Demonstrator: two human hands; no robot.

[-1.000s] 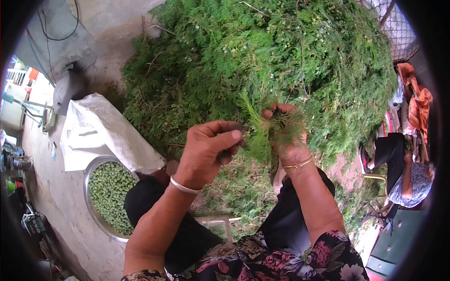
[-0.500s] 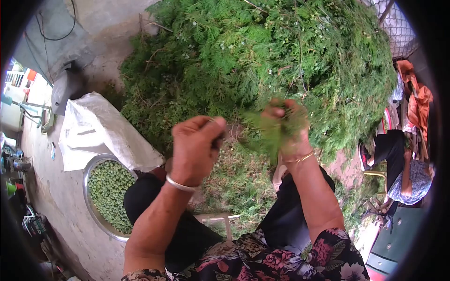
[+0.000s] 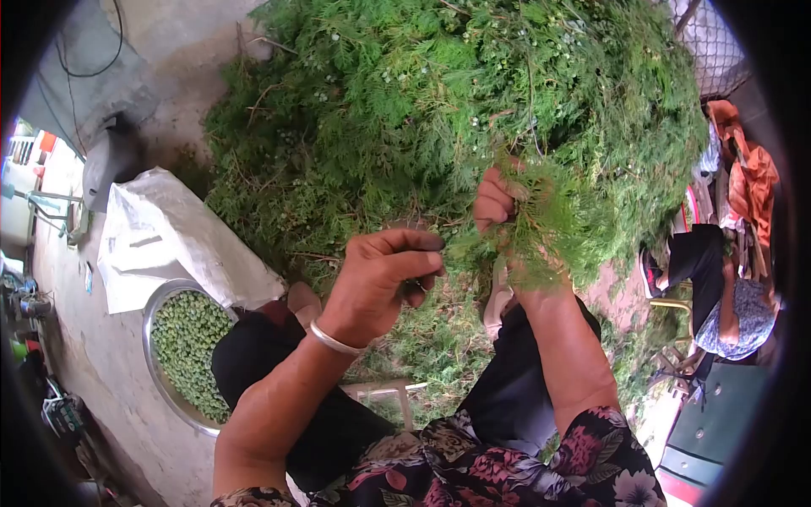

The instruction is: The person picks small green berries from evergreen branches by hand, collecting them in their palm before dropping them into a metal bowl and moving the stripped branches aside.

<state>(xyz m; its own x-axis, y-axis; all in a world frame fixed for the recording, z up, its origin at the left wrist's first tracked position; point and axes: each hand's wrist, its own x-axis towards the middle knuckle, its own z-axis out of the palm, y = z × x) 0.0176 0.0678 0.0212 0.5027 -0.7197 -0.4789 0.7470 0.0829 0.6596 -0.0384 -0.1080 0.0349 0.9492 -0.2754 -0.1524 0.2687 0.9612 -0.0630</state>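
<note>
My left hand [image 3: 380, 283] is closed, with thumb and fingers curled near each other; whatever it may hold is too small to make out. A silver bangle circles that wrist. To its right, my right hand [image 3: 497, 201] grips a feathery green sprig [image 3: 553, 224], which hangs over the palm and wrist. Both hands are apart, in front of a large pile of green branches [image 3: 405, 110] dotted with small pale cones. At the left, a round metal basin [image 3: 150, 351] holds many small green cones [image 3: 193, 351].
A white sack [image 3: 169, 237] lies beside the basin. Part of a small stool [image 3: 397, 390] shows between my knees. Another person [image 3: 735, 317] sits at the right, near orange cloth [image 3: 750, 186] and a dark green box [image 3: 714, 418]. Loose greenery covers the ground between my feet.
My left hand has moved right and slightly down. My right hand has turned, and the sprig in it now spreads to the right of the fingers. The view has shifted slightly.
</note>
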